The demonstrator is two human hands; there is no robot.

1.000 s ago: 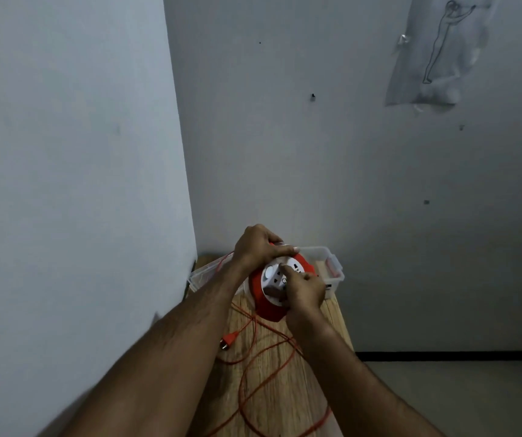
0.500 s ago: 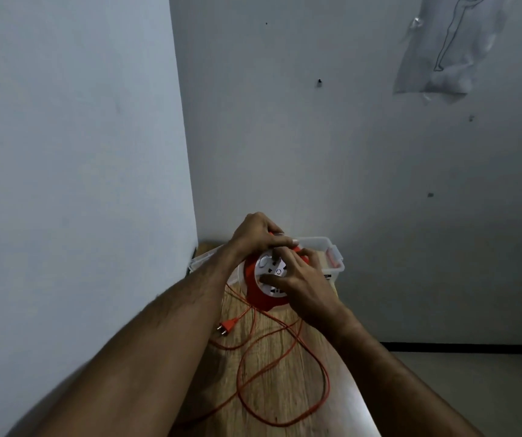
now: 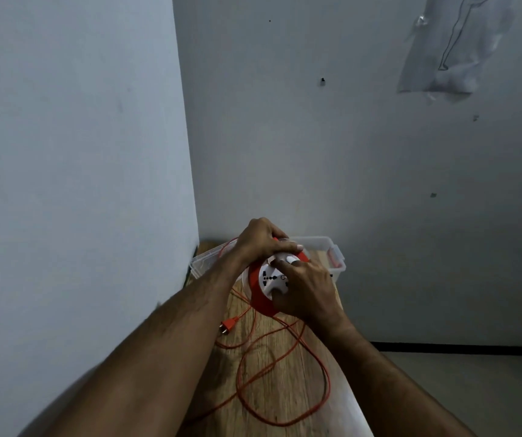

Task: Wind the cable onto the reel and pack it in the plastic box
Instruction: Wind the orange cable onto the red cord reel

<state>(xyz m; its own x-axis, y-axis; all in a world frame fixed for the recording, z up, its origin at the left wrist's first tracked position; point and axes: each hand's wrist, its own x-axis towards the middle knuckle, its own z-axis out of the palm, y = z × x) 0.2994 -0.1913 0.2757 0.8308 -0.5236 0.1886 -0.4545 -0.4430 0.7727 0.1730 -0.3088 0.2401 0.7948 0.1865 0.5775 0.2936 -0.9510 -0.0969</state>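
Note:
A red cable reel (image 3: 261, 299) with a white socket face is held above the wooden table (image 3: 288, 383). My left hand (image 3: 261, 239) grips the reel's top rim. My right hand (image 3: 308, 290) covers the right side of the white face, fingers pressing on its hub. The orange cable (image 3: 284, 376) lies in loose loops on the table below the reel, and its orange plug (image 3: 228, 326) rests near the left edge. A clear plastic box (image 3: 336, 257) stands behind the reel against the wall, partly hidden by my hands.
The narrow table sits in a room corner, with a wall close on the left and another behind. To the right the table edge drops to a grey floor (image 3: 474, 389). A plastic sheet (image 3: 448, 45) hangs on the back wall.
My right hand has turned around the reel's white face, from the lower part to the upper right. The cable loops on the table have shifted. The camera view has tilted slightly.

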